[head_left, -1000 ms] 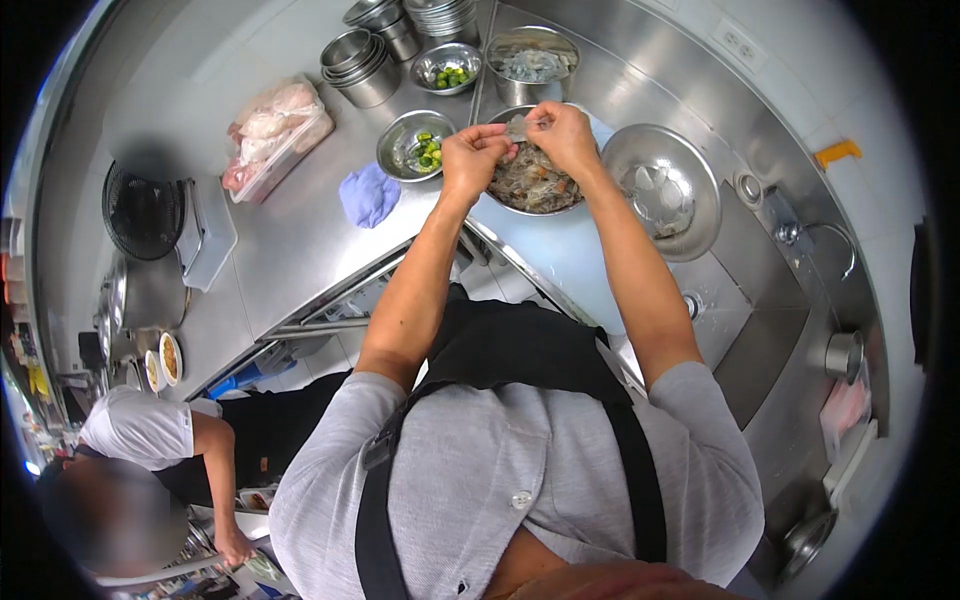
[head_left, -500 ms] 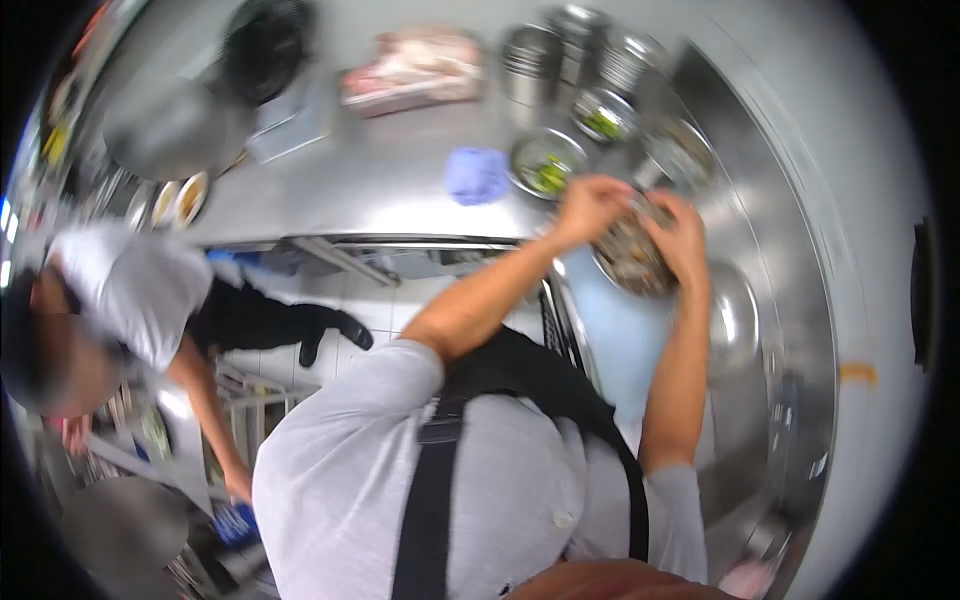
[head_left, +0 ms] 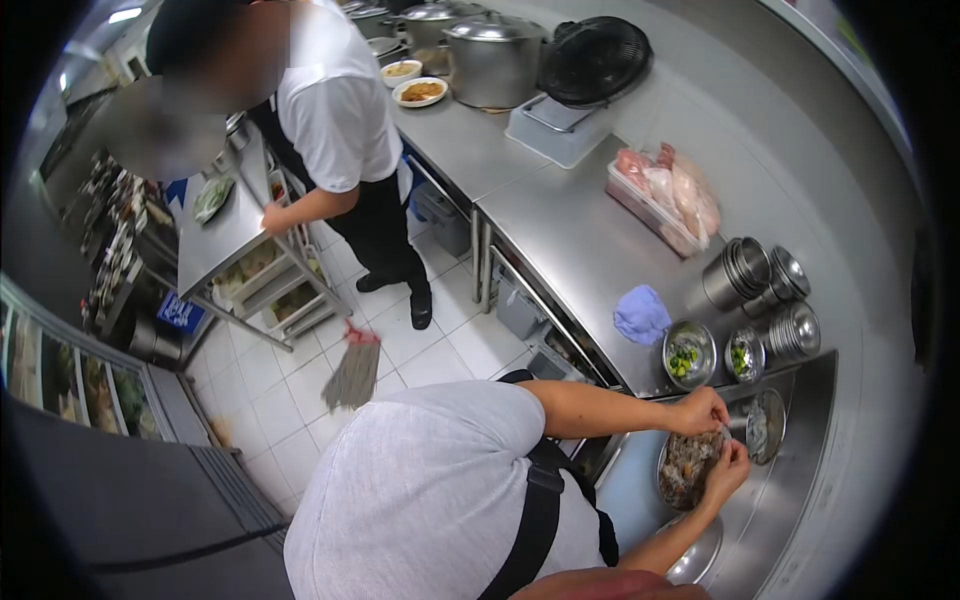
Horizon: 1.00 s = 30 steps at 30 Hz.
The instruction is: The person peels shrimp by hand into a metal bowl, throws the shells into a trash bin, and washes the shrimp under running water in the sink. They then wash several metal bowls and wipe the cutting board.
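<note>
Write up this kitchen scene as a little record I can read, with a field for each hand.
Place: kitchen with steel counters
Left hand: fingers pinched at a small pale piece
Right hand: fingertips at the same piece
Below hands: what looks like shrimp, heaped in a round container
Beside: metal pot of greyish pieces
Counter: purple cloth, two bowls of green pieces, tub of raw meat
Background: co-worker at a steel table
Floor: mop on white tiles
Unclear: what the pale piece is

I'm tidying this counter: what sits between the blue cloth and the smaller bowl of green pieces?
The larger metal bowl, also with green pieces, as the head view shows.
</note>
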{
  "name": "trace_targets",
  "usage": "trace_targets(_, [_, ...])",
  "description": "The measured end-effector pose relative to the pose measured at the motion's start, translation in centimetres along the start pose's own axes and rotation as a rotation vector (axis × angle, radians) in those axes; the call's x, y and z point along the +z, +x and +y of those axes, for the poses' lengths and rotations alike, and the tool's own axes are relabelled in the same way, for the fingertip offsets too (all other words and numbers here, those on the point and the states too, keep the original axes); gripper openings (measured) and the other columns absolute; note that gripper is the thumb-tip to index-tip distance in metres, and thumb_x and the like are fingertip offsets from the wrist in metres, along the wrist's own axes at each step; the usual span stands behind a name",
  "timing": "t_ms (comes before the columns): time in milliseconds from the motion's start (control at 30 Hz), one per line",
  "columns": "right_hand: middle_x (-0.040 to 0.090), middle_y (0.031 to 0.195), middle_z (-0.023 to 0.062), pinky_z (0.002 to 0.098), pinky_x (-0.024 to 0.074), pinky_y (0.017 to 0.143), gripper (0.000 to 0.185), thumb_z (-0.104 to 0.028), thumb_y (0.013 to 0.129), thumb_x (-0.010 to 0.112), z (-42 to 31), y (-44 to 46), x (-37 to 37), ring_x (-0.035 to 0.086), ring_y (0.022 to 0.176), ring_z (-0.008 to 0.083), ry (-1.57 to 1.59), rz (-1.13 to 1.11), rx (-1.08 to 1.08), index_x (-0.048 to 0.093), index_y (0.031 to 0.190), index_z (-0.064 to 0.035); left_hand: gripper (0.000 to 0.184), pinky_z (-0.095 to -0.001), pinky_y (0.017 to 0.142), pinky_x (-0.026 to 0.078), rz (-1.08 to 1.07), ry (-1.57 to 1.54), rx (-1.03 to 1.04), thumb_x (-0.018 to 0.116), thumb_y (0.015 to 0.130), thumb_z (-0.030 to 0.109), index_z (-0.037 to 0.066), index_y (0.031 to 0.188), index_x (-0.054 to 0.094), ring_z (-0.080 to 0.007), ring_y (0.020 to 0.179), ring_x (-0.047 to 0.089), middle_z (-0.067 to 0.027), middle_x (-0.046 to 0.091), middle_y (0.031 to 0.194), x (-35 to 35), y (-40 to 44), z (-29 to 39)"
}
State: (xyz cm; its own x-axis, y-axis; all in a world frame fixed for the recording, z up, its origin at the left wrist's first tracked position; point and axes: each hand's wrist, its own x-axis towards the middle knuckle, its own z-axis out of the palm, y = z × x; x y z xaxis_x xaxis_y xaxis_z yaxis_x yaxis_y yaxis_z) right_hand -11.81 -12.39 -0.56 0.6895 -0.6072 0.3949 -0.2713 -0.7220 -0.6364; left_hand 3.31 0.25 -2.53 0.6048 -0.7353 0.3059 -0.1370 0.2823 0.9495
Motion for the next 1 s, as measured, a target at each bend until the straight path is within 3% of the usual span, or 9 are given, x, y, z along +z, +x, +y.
trace_targets(200, [0.067,0.082,0.0076,0.0291,0.0475,0.072,0.018,-0.014,0.093,0.064,-1.1,-0.2,-1.7,0.058,0.074,0.0149,0.047,-0.058,0.058,0.069,0.096,0.003,0.014,-0.0293,0.068,0.056,0.103,0.027,-0.014,0.069,0.077,-0.001,-0.003,0.09,0.073,-0.0147,0.072,0.069,-0.0108,0.072,0.08,-2.4,-0.6,0.5])
trace_targets(300, [0.069,0.092,0.014,0.0353,0.0491,0.078,0.016,-0.011,0.089,0.067,0.5,-0.5,-2.0,0.063,0.084,0.024,-0.038,-0.039,0.021,0.069,0.095,0.0034,0.013,-0.0289,0.057,0.056,0.053,-0.221,-0.232,0.068,0.076,-0.003,-0.007,0.088,0.071,-0.0149,0.063,0.068,-0.0125,0.072,0.079,-3.5,-1.3,1.9])
trace_targets(400, [0.067,0.091,0.0135,0.0365,0.0485,0.077,0.015,-0.01,0.088,0.069,-0.1,-0.6,-3.3,0.062,0.084,0.026,-0.445,-0.039,-0.09,0.068,0.095,0.0034,0.015,-0.029,0.063,0.056,0.025,-0.152,-0.18,0.068,0.077,-0.002,-0.005,0.091,0.071,-0.0147,0.068,0.068,-0.0108,0.071,0.078,-3.7,-1.5,1.7])
trace_targets(500, [0.065,0.088,0.0093,0.0331,0.0482,0.075,0.015,-0.008,0.086,0.07,0.2,-0.2,-2.4,0.06,0.08,0.0206,-0.156,0.016,-0.025,0.067,0.096,0.003,0.016,-0.0292,0.059,0.055,0.023,-0.103,-0.025,0.069,0.076,-0.003,-0.005,0.092,0.071,-0.0149,0.065,0.068,-0.0097,0.07,0.076,-2.7,-1.0,-0.8])
trace_targets(533, [0.064,0.087,0.0078,0.0312,0.0478,0.074,0.014,-0.008,0.087,0.07,-1.7,-0.4,-2.0,0.059,0.079,0.0181,0.014,-0.065,0.029,0.067,0.095,0.0029,0.017,-0.0291,0.056,0.054,0.043,-0.074,0.058,0.069,0.076,-0.004,-0.006,0.092,0.069,-0.0146,0.063,0.067,-0.01,0.07,0.075,-2.4,-1.0,-1.0])
trace_targets(600, [0.063,0.086,0.0049,0.0275,0.0472,0.072,0.012,-0.007,0.088,0.069,-5.3,-0.6,-1.1,0.058,0.078,0.013,0.352,-0.223,0.132,0.065,0.095,0.0026,0.016,-0.0285,0.056,0.054,-0.017,-0.139,-0.042,0.068,0.076,-0.005,-0.007,0.092,0.068,-0.0141,0.063,0.067,-0.011,0.07,0.075,-2.6,-1.3,0.0])
trace_targets(733, [0.064,0.085,0.0029,0.0232,0.0462,0.069,0.011,-0.004,0.091,0.065,-4.3,-0.6,1.7,0.056,0.075,0.0088,0.408,-0.244,0.112,0.064,0.099,0.003,0.015,-0.0272,0.056,0.055,-0.075,-0.259,-0.133,0.066,0.077,-0.007,-0.008,0.092,0.066,-0.0133,0.063,0.068,-0.0123,0.07,0.076,-3.5,-2.0,1.5])
trace_targets(933, [0.063,0.088,0.002,0.0209,0.0468,0.072,0.013,-0.007,0.092,0.068,-5.5,-0.7,3.2,0.055,0.078,0.007,0.476,-0.282,0.129,0.064,0.099,0.0027,0.014,-0.0277,0.054,0.055,0.002,-0.315,-0.082,0.065,0.076,-0.009,-0.008,0.09,0.065,-0.0143,0.06,0.068,-0.0118,0.07,0.073,-4.1,-2.5,1.0])
trace_targets(1000, [0.064,0.087,0.003,0.0222,0.0475,0.072,0.014,-0.009,0.092,0.068,-4.4,-0.5,3.7,0.056,0.079,0.0079,0.475,-0.191,0.095,0.065,0.098,0.0025,0.016,-0.0281,0.054,0.055,-0.008,-0.296,-0.088,0.066,0.076,-0.008,-0.007,0.091,0.065,-0.0145,0.06,0.068,-0.0117,0.07,0.073,-4.2,-2.6,1.2])
